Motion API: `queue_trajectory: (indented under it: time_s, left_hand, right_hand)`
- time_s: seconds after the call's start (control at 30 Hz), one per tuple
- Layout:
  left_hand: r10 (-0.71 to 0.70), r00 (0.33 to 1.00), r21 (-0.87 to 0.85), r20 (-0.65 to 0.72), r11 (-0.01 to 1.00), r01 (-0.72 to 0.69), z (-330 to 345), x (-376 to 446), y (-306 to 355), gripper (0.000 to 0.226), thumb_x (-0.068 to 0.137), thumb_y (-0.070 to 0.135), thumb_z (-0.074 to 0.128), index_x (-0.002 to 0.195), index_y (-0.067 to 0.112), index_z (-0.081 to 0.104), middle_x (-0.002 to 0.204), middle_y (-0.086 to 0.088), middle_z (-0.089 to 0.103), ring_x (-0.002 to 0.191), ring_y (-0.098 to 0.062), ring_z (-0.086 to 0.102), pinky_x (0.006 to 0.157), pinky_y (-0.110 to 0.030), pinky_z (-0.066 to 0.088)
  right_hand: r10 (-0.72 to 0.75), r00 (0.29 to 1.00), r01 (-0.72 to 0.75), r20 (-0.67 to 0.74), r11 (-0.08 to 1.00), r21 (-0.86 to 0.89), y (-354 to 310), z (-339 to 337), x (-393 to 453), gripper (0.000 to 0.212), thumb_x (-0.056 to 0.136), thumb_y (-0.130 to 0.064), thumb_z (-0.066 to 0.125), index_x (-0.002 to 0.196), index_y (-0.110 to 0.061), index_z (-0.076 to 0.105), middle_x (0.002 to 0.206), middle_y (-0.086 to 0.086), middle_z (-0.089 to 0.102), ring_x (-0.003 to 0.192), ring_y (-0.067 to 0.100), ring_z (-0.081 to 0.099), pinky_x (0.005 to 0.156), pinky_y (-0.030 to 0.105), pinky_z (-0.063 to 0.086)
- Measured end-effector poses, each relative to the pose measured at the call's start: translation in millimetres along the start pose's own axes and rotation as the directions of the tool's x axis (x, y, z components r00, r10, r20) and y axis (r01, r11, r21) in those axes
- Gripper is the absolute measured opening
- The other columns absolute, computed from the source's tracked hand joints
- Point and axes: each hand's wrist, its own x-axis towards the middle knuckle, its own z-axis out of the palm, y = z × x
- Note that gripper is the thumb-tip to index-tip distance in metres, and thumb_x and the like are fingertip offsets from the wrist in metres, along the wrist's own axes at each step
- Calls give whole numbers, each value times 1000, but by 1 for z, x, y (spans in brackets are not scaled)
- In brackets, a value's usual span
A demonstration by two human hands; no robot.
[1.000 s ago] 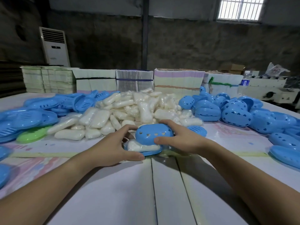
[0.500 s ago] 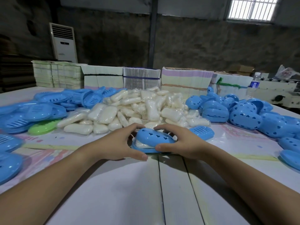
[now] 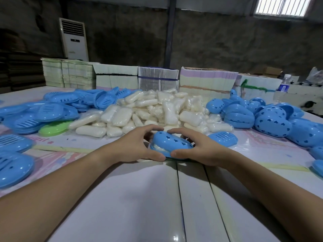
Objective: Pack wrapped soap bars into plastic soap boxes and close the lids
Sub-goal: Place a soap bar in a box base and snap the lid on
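A blue plastic soap box (image 3: 172, 143) lies on the table in front of me, its domed lid with heart-shaped holes tilted down over a white wrapped soap bar (image 3: 159, 147) that shows at the left gap. My left hand (image 3: 138, 145) grips the box's left end, thumb at the front rim and fingers curled over the back. My right hand (image 3: 195, 148) grips the right end in the same way. A large heap of wrapped soap bars (image 3: 157, 110) lies just behind.
Blue slotted box bases (image 3: 43, 112) and one green base (image 3: 53, 129) lie piled at the left. Blue domed lids (image 3: 272, 123) are heaped at the right, and a single base (image 3: 222, 138) sits beside my right hand. Stacks of flat cartons (image 3: 157, 79) line the far edge.
The lid has come down lower over the soap, narrowing the gap at the box's front. Both hands stay on the box; the view has shifted slightly.
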Motion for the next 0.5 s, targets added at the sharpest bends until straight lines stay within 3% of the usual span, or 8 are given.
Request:
queue_trajectory:
  time_s: [0.1,0.2,0.4,0.5]
  left_hand:
    - [-14,998,-75,-68,997,9,1,2,2,76,68,23,92,131,38,54,105,8,68,97,-3,67,82,-19,57]
    - [-48,995,-171,-93,985,32,3,3,3,75,70,21,91,133,34,54,105,7,71,89,3,69,69,-8,50]
    - [-92,988,-483,-125,876,20,10,4,11,58,78,26,82,130,30,56,99,10,76,92,-3,72,70,-16,52]
    - [-114,985,-625,-130,780,7,16,5,14,61,70,32,81,127,25,60,111,5,74,105,-14,72,79,-31,58]
  right_hand:
    - [-7,999,6,40,1000,24,2,4,0,71,78,-64,65,139,-55,32,127,-20,52,108,1,55,91,28,49]
    - [-7,1000,6,11,999,44,3,4,-1,71,77,-67,60,140,-53,30,127,-16,53,107,3,56,92,30,50]
    - [14,984,23,-178,978,205,-8,9,-2,46,77,-64,55,120,-61,38,108,-25,56,93,-8,56,76,13,44]
    - [23,965,41,-263,971,235,-14,11,-1,54,76,-66,54,127,-54,41,102,-20,59,84,-4,59,66,11,45]
